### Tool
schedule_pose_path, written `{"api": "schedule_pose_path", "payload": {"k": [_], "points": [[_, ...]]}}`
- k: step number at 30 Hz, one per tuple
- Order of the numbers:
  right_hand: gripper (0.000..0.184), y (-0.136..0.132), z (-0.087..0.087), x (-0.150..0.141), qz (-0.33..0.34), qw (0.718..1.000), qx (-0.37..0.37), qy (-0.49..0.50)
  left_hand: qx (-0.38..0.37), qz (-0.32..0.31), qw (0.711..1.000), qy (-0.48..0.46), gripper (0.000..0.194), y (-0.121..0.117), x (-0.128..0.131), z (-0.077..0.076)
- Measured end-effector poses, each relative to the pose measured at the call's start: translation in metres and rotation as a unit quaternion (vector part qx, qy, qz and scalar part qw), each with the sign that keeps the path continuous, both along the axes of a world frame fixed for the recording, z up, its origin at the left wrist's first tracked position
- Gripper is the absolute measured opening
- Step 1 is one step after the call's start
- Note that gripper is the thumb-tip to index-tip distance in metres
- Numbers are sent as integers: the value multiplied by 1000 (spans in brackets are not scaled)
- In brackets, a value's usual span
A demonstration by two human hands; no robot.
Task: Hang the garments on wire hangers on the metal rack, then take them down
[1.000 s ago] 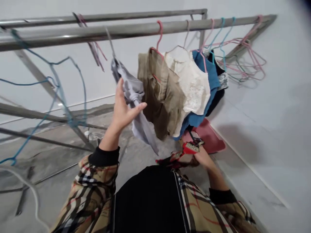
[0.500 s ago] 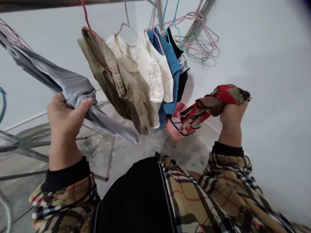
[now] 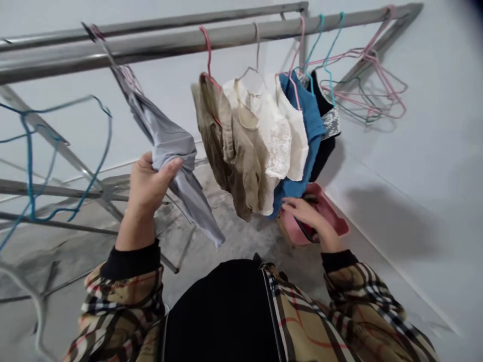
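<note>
Gray garment (image 3: 173, 143): slants below the steel rail (image 3: 162, 48), gathered and pulled aslant by the left hand (image 3: 147, 188), whose thumb presses the bunched cloth from the front against fingers behind it. Right hand (image 3: 304, 212): low at the pink basin (image 3: 335, 226), fingers loosely bent beside the hem of the blue garment (image 3: 317, 128); whether they pinch anything, cannot tell.

Risks (judgement only): a harder tug on the gray cloth could slide or unseat its hook, since the pull runs sideways rather than straight down. The pink hangers (image 3: 130, 78) close behind its top could snag and come along. At the right, the fingers could catch the blue hem on lifting and swing the neighboring white lace top (image 3: 277, 146) with it; the row hangs close together. A wrist leaning on the basin could tip it.

Hard to make out: the gray garment's type (folds hide its cut), how its hook seats on the rail, and the left fingertips. Basin contents are dark, partly covered by the right hand and forearm. The black garment (image 3: 323, 156) is mostly behind the blue one. Blue hanger (image 3: 30, 166) at far left: partly cut off by the edge.
</note>
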State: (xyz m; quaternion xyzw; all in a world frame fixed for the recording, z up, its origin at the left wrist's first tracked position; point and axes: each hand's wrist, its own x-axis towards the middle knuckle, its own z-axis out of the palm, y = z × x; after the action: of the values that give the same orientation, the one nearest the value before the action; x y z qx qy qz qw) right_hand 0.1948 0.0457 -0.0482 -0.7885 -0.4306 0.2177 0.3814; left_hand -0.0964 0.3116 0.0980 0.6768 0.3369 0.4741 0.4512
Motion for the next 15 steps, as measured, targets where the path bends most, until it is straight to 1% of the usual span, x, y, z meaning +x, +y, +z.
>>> {"api": "schedule_pose_path", "payload": {"k": [1,2,3,5,6,7,10,12,15], "points": [[24,15,5,-20,68,997,2,24,-7,-14,1000,-8,42,-1,-1,2],[30,29,12,-39,151,987,4,57,-12,-26,999,-14,42,-3,-1,4],[34,44,23,-57,219,972,14,81,-17,-39,999,-17,42,-4,-1,6],[33,72,48,-90,293,949,72,97,-27,-62,998,-19,41,-7,-1,10],[32,86,61,-104,309,940,114,95,-30,-72,997,-17,41,-9,-1,11],[30,99,75,-117,310,933,155,99,-31,-79,996,-15,41,-11,-1,13],[28,133,107,-150,295,912,254,132,-23,-89,996,-13,42,-15,-3,19],[29,148,120,-167,275,908,284,140,-23,-101,995,-12,44,-16,-9,23],[31,158,127,-185,254,912,295,130,-26,-140,990,13,48,-18,-24,31]]}}
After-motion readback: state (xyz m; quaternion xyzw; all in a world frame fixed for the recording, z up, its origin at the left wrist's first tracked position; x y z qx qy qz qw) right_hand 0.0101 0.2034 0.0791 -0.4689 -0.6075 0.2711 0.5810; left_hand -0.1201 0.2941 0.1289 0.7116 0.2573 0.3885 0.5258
